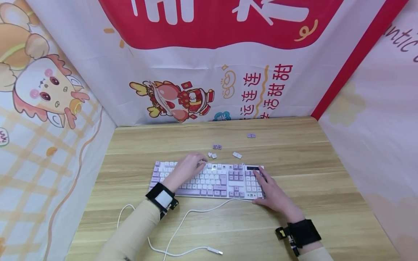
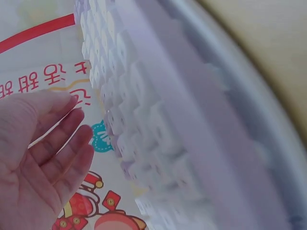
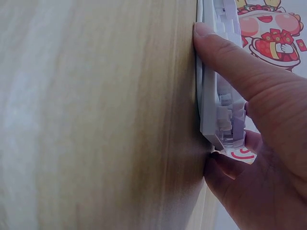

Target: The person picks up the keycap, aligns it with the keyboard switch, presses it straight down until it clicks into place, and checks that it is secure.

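Observation:
A white and lilac keyboard (image 1: 196, 186) lies on the table, with gaps in its top row showing dark switches. My left hand (image 1: 187, 168) is over its upper middle, fingertips close to the top row. In the left wrist view the left hand (image 2: 48, 153) has loosely bent fingers, thumb tip near the fingers, and nothing visible between them. My right hand (image 1: 274, 194) grips the keyboard's right end. Its thumb (image 3: 225, 52) presses the front edge, and the other fingers reach round the right side and top, partly hidden.
Behind the keyboard lie two small purple keycaps (image 1: 217, 147), small white keycaps (image 1: 214, 156), a longer white keycap (image 1: 237, 155) and a purple keycap (image 1: 251, 135). A white cable (image 1: 189, 214) loops in front, its USB plug (image 1: 214, 250) near me. Printed cloth (image 1: 202, 58) hangs behind.

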Demonstrator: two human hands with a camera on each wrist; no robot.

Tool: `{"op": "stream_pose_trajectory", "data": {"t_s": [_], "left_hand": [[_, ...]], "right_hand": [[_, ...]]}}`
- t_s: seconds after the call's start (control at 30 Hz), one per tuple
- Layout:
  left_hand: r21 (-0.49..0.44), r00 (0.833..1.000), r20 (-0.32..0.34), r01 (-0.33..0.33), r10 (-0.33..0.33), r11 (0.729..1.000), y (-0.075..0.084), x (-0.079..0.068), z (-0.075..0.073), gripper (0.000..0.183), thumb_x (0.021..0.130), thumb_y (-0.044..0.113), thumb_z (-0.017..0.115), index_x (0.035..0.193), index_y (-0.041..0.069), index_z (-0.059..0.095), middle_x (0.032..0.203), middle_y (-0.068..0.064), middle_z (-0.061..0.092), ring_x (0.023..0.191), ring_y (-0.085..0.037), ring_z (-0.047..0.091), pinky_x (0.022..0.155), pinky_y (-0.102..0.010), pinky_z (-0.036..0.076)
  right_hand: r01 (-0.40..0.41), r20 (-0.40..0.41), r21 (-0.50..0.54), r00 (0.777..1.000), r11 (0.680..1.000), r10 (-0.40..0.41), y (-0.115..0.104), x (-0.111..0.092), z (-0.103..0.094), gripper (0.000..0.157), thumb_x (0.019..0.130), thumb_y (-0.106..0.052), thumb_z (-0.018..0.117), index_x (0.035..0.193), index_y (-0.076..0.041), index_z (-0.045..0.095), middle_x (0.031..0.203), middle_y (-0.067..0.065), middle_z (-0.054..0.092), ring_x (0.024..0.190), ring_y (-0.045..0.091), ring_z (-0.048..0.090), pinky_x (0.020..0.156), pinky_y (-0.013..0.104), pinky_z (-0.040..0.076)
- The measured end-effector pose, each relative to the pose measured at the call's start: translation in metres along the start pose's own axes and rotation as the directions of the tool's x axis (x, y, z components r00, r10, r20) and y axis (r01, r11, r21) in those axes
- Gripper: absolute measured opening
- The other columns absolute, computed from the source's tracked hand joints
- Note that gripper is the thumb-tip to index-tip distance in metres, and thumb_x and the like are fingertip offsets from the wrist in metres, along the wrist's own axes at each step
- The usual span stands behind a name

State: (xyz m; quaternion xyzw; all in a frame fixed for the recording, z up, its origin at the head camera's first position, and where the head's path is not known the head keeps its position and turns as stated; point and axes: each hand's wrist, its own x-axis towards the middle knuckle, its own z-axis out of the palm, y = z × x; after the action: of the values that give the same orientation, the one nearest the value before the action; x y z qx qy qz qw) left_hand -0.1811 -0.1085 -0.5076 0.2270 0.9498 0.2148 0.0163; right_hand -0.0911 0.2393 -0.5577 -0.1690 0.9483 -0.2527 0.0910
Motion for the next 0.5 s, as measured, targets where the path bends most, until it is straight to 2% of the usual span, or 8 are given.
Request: {"op": "stream_pose_trajectory", "data": {"t_s": [0.27, 0.5], "left_hand": [[-0.016, 0.997, -0.001, 0.083, -0.083, 0.996, 0.003, 0.027, 0.006, 0.023, 0.092, 0.019, 0.071, 0.115, 0.015, 0.071, 0.112, -0.004, 0.072, 0.103, -0.021, 0.069, 0.088, -0.038, 0.058], [0.017, 0.996, 0.012, 0.085, -0.085, 0.996, 0.000, 0.042, 0.014, 0.028, 0.090, 0.014, 0.072, 0.118, 0.012, 0.069, 0.116, -0.007, 0.072, 0.102, -0.021, 0.069, 0.087, -0.036, 0.058]], "right_hand": [[0.010, -0.013, -0.001, 1.000, 1.000, -0.010, -0.001, -0.001, 0.000, 0.108, 0.076, -0.033, 0.086, 0.159, -0.011, 0.021, 0.167, 0.021, 0.008, 0.146, 0.049, 0.028, 0.113, 0.060, 0.037], [0.017, -0.014, -0.001, 1.000, 1.000, -0.017, 0.000, -0.001, 0.000, 0.107, 0.077, -0.033, 0.086, 0.159, -0.010, 0.021, 0.167, 0.021, 0.008, 0.146, 0.049, 0.029, 0.113, 0.059, 0.038]]}}
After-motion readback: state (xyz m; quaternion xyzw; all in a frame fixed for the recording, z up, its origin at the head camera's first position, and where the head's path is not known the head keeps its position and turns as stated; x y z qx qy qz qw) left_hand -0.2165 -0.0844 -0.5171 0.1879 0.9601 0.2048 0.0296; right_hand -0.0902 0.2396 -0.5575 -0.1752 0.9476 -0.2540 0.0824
